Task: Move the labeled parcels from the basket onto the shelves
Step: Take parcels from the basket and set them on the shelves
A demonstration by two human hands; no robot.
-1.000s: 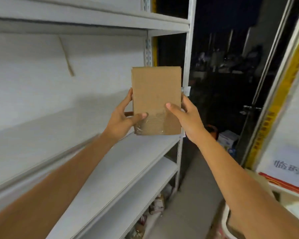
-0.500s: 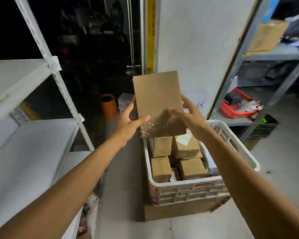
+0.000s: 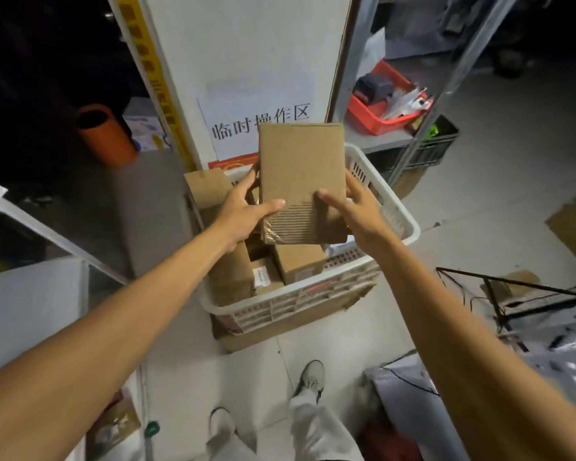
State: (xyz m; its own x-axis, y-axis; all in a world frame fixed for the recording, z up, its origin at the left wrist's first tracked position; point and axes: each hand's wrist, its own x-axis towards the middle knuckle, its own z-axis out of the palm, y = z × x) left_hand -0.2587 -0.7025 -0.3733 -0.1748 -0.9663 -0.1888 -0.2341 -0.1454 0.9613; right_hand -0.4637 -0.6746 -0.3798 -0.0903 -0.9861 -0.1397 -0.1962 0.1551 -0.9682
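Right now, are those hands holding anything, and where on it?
Yes: a flat brown cardboard parcel, held upright above the white plastic basket. The left hand grips its lower left edge, the right hand its lower right edge.

- One view only — a wide-angle camera worn on the person's head.
- It faces forward and steeply down: the person's shoe (image 3: pixel 310 377) is near the bottom edge, and the white basket (image 3: pixel 409 227) on the floor is at the middle.
- It is near — both forearms enter from the lower corners, and the left hand (image 3: pixel 240 212) and right hand (image 3: pixel 361 212) hold the flat parcel (image 3: pixel 300 171) at the centre.
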